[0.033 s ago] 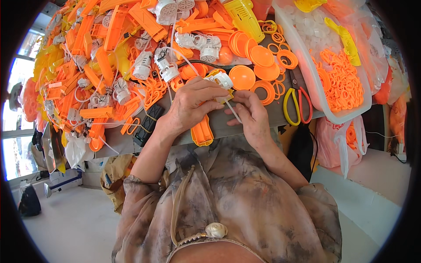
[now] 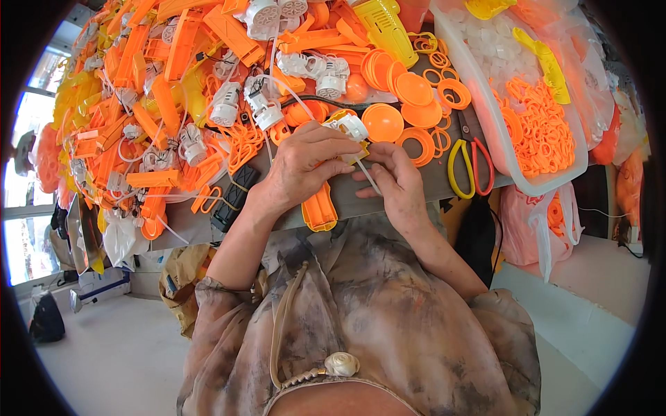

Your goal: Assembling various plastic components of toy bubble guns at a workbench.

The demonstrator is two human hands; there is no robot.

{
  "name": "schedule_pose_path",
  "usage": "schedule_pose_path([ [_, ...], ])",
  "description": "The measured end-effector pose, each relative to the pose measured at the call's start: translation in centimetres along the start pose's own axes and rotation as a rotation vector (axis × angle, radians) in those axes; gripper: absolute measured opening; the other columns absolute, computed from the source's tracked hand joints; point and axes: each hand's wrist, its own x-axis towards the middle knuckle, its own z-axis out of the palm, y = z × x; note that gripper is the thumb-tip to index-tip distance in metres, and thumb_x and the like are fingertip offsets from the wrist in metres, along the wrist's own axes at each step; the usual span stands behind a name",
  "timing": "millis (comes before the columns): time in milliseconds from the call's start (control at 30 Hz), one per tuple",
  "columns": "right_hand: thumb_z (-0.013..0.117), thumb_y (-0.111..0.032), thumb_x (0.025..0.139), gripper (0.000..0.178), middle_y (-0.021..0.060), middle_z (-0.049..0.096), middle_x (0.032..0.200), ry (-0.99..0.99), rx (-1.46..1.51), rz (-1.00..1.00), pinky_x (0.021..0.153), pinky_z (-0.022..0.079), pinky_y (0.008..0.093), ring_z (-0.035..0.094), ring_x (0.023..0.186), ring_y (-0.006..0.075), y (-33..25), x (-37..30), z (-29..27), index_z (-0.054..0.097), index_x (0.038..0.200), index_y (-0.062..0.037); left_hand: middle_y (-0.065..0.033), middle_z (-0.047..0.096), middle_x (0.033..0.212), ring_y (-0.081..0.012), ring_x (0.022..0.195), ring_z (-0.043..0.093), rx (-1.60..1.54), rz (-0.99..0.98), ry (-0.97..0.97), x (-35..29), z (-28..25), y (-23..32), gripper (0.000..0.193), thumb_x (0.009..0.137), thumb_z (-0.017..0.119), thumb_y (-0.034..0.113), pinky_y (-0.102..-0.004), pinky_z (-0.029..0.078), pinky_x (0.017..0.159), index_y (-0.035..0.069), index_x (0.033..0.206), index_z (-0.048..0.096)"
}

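Note:
My left hand (image 2: 309, 161) is closed over an orange and yellow plastic housing, whose orange grip (image 2: 320, 209) sticks out below the fingers over the table's near edge. At the housing's upper end sits a white plastic mechanism (image 2: 351, 126). Just right of it, my right hand (image 2: 401, 186) pinches a thin whitish tube (image 2: 368, 175) that slants up to the housing. Where the tube meets the housing is partly hidden by fingers. Orange round cups (image 2: 383, 123) and rings (image 2: 418, 146) lie just beyond my right hand.
A heap of orange housings (image 2: 156, 118) and white mechanisms (image 2: 225, 104) covers the table's left and back. Scissors (image 2: 470, 166) with yellow and red handles lie right of my hands. Farther right stands a clear bin (image 2: 534, 182) of small orange parts. A black block (image 2: 234, 197) lies left.

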Motion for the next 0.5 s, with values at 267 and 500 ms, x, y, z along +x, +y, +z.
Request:
schedule_pose_path([
  [267, 0.045, -0.001, 0.09, 0.025, 0.0137, 0.055, 0.111, -0.029, 0.398, 0.099, 0.085, 0.052, 0.0342, 0.058, 0.101, 0.0204, 0.1, -0.1, 0.8, 0.046, 0.115, 0.0043, -0.0041, 0.067, 0.091, -0.0206, 0.075, 0.056, 0.111, 0.079, 0.016, -0.2, -0.2, -0.6, 0.024, 0.069, 0.072, 0.01, -0.0305, 0.045, 0.068, 0.008, 0.093, 0.069],
  [500, 0.045, 0.0, 0.09, 0.028, 0.0123, 0.057, 0.112, -0.04, 0.507, 0.032, 0.09, 0.049, 0.0333, 0.058, 0.103, 0.0194, 0.8, -0.4, 0.9, 0.048, 0.118, 0.005, -0.0045, 0.067, 0.09, -0.0203, 0.076, 0.054, 0.132, 0.028, -0.007, 0.2, -0.4, -0.1, 0.025, 0.071, 0.072, 0.01, -0.0301, 0.044, 0.069, 0.007, 0.095, 0.069],
])
